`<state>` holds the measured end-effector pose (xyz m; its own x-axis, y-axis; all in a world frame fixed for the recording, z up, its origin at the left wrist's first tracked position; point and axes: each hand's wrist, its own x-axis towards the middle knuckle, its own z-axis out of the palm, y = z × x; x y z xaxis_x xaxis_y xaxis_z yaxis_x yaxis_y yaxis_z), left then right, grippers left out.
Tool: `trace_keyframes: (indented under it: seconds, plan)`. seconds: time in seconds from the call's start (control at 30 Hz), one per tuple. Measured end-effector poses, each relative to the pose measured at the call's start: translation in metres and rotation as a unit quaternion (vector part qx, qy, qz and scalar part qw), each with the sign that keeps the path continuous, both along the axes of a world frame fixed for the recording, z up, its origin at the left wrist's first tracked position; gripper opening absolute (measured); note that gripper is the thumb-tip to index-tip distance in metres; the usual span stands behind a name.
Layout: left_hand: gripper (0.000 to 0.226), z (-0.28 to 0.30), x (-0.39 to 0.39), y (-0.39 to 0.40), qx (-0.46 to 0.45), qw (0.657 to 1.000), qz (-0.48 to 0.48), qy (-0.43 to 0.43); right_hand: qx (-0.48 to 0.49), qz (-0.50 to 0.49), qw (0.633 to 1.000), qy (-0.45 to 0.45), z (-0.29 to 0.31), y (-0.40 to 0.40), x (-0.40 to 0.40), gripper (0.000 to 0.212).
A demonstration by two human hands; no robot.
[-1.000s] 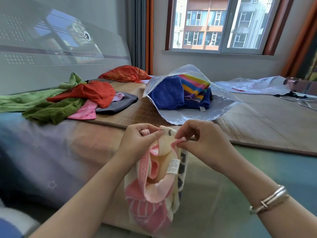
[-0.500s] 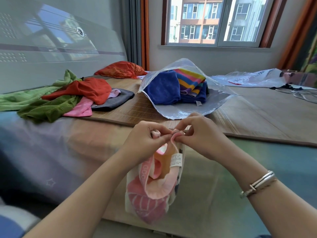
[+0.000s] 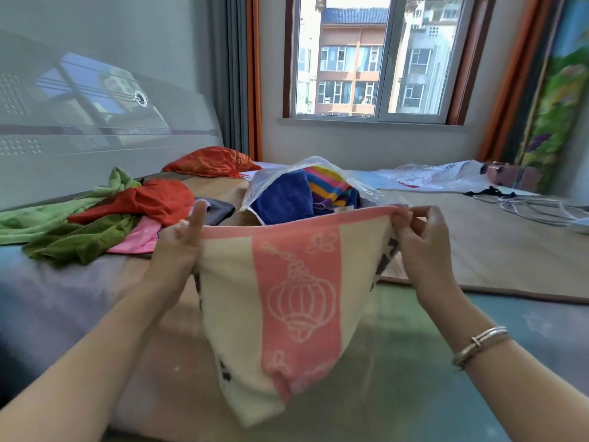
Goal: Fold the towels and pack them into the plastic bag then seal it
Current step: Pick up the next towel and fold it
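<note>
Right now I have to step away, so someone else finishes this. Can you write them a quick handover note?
Left hand and right hand each pinch a top corner of the pink-and-cream towel, stretched open and hanging above the bed.
Done: the blue towel and striped towel sit inside the open plastic bag.
Left: fold this towel, then the loose pile of green, red, pink and grey ones at left; pack them all, then seal the bag.

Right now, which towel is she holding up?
The pink-and-cream towel with the shell pattern, stretched between her left hand and right hand. The others lie on the bed or sit in the bag.
</note>
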<state>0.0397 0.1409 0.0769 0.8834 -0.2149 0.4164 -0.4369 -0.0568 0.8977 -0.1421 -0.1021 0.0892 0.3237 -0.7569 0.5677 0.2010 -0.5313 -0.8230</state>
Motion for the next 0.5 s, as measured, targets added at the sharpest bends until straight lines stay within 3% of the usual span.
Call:
trace_keyframes:
  seconds: [0.13, 0.27, 0.4, 0.5]
  plan:
    - [0.078, 0.020, 0.001, 0.009, 0.000, 0.985, -0.174, 0.015, -0.014, -0.011, 0.992, -0.123, 0.019, 0.000, -0.014, 0.015]
    - [0.070, 0.022, 0.007, 0.015, 0.075, 0.933, -0.336, 0.102, -0.045, -0.043, 0.998, -0.012, 0.020, -0.011, -0.010, 0.017]
    - [0.059, -0.004, 0.026, 0.009, 0.227, 0.913, -0.306, 0.145, -0.044, -0.050, 0.991, 0.116, 0.003, -0.028, -0.001, 0.019]
    - [0.029, -0.013, 0.041, -0.007, 0.310, 0.930, -0.187, 0.063, -0.058, -0.071, 0.988, 0.121, -0.013, -0.041, 0.008, 0.017]
